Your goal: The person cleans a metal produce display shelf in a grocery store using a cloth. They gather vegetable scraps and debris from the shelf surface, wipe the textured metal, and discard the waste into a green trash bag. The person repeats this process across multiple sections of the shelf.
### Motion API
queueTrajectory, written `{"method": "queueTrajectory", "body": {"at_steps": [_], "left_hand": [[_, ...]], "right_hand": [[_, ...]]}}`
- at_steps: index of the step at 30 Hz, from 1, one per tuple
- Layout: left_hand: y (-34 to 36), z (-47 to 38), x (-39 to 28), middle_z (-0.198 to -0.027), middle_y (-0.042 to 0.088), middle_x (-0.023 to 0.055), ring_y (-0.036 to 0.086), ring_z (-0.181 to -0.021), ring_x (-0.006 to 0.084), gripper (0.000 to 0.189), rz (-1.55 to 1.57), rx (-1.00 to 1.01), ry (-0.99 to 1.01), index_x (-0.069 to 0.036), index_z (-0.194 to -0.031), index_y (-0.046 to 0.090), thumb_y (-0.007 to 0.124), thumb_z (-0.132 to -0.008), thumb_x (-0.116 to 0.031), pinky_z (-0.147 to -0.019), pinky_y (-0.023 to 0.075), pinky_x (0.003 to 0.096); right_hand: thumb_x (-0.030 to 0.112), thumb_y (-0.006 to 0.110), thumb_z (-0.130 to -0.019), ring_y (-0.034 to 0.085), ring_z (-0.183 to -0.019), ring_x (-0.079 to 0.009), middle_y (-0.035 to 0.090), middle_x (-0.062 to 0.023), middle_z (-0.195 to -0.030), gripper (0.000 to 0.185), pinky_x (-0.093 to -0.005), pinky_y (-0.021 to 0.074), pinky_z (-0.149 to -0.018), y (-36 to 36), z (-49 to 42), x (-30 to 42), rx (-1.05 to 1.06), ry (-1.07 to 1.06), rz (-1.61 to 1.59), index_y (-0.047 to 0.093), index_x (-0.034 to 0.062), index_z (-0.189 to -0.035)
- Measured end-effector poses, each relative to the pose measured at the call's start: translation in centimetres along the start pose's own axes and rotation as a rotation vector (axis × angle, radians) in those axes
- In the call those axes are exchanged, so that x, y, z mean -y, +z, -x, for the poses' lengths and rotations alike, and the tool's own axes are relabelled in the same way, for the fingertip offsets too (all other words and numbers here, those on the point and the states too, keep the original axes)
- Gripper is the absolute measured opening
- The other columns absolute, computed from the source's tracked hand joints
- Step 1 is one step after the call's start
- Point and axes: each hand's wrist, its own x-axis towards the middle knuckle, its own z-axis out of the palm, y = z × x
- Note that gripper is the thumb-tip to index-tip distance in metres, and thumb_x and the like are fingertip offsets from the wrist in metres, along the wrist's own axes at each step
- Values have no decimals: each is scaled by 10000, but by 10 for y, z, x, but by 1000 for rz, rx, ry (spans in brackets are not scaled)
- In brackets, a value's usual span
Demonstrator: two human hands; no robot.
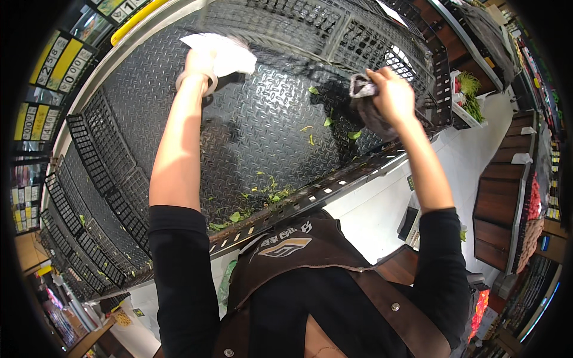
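My left hand (200, 62) is stretched out over the far left of a black diamond-plate shelf (264, 134), against a white sheet or cloth (224, 53); its fingers are mostly hidden or washed out by glare. On the right, my right hand (394, 96) grips a dark, crumpled cloth (374, 109), with a paler rolled end (361, 86) sticking out beside the thumb. Green leaf scraps (277, 195) lie along the shelf's near edge, and a few loose leaves (328, 121) are scattered below the cloth on a wet-looking dark patch.
A black plastic grid rack (291, 27) runs along the far side, partly blurred. More black grid dividers (96, 179) stand at left. A perforated black rail (327, 190) borders the near edge. Beyond the right end are a white crate of vegetables (468, 112) and a brown display stand (501, 201).
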Motion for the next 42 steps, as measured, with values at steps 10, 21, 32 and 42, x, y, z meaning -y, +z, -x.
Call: {"method": "queueTrajectory", "body": {"at_steps": [10, 21, 32, 42], "left_hand": [[18, -18, 103, -1411, 444, 241, 490, -1304, 390, 756, -505, -98, -69, -85, -1464, 440, 765, -788, -180, -1097, 415, 423], [-12, 37, 136, -1431, 391, 197, 409, -1344, 383, 782, -359, -196, 357, -8, -1498, 403, 780, -852, -237, -1147, 347, 469], [-64, 314, 218, -910, 707, 45, 644, -835, 117, 171, 1, 230, -356, -48, -1099, 659, 702, -952, -124, -757, 517, 274], [-95, 401, 200, -1061, 703, 164, 673, -1010, 351, 204, -239, -47, -255, -14, -1092, 656, 641, -973, -179, -882, 518, 403]], "right_hand": [[115, 683, -846, 443, -1132, -430, 455, -301, -1247, 537, -544, 416, -960, 186, 77, 74, -150, 855, -158, 499, 62, -1347], [102, 800, -697, 585, -976, -280, 636, -57, -954, 347, -454, 446, -964, 92, 60, 154, -240, 66, -881, 672, 51, -1017], [-56, 713, -613, 509, -1137, -343, 562, -102, -1230, 584, -429, 460, -978, 170, 105, 220, 367, -351, -935, 651, 156, -1153], [134, 765, -682, 650, -1001, -351, 680, -98, -1062, 370, -435, 544, -867, 106, 78, 15, 929, -767, -321, 728, 123, -1050]]}}
